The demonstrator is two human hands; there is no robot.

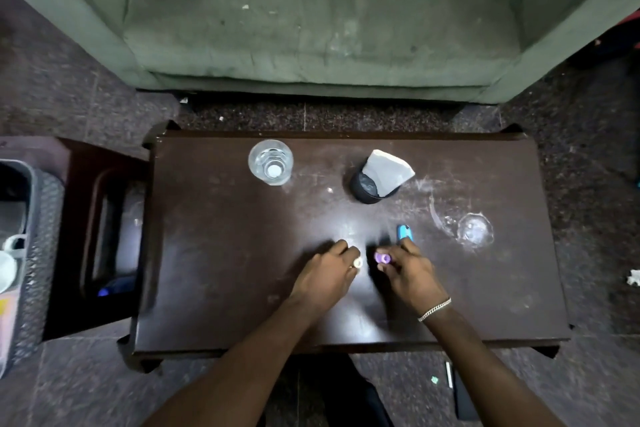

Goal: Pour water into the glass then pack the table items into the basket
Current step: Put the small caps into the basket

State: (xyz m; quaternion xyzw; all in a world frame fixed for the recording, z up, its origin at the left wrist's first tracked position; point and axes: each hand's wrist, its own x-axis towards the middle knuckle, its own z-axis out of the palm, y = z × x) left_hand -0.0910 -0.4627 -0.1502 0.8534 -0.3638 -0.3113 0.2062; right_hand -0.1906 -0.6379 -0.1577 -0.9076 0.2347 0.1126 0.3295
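Observation:
On the dark wooden table [242, 288] a clear glass [270, 162] with water stands at the far left. A black holder with a white tissue [379, 175] stands at the far middle. A blue lighter [404, 231] lies by my right hand's fingertips. My right hand [405, 270] pinches a small purple item [382, 257]. My left hand [327, 274] rests on the table with a small white item [357, 263] at its fingertips. A grey mesh basket [38, 253] stands at the left on a low stool, with white items inside.
A clear glass dish [474, 229] lies at the table's right, beside a wet ring. A green sofa [311, 10] stands beyond the table. A dark stool [100, 236] sits left of the table. Small objects lie on the floor near the table's right front corner.

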